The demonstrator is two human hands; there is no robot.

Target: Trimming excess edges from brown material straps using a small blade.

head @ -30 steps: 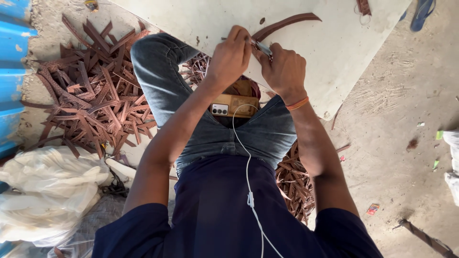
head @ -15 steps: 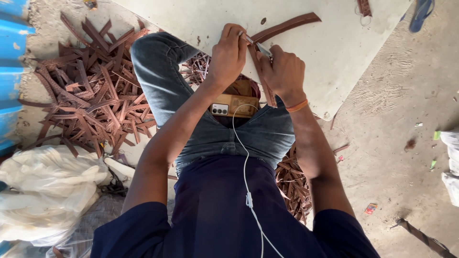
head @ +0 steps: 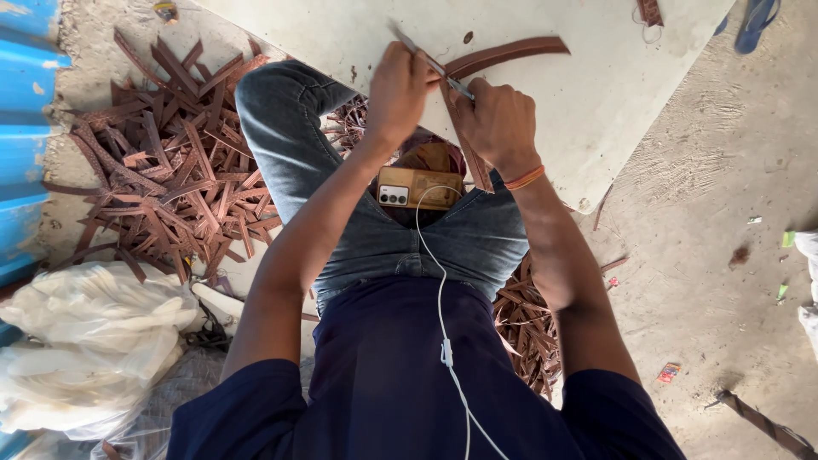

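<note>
I sit on the floor with a white board across my knees. A long brown leather strip lies on it, curving toward me. My left hand grips a thin metal knife whose blade crosses the strip's near end. My right hand is closed on the strip's near part, which runs down under it toward my lap. An orange band circles my right wrist.
A phone in a tan case rests on my lap, with a white cable running up from it. Piles of brown leather offcuts lie at left and by my right hip. White plastic bags sit at lower left. Blue sheeting is at far left.
Both hands shifted slightly up the board, and the knife blade now points further up-left across the strip. The strip stays in place.
</note>
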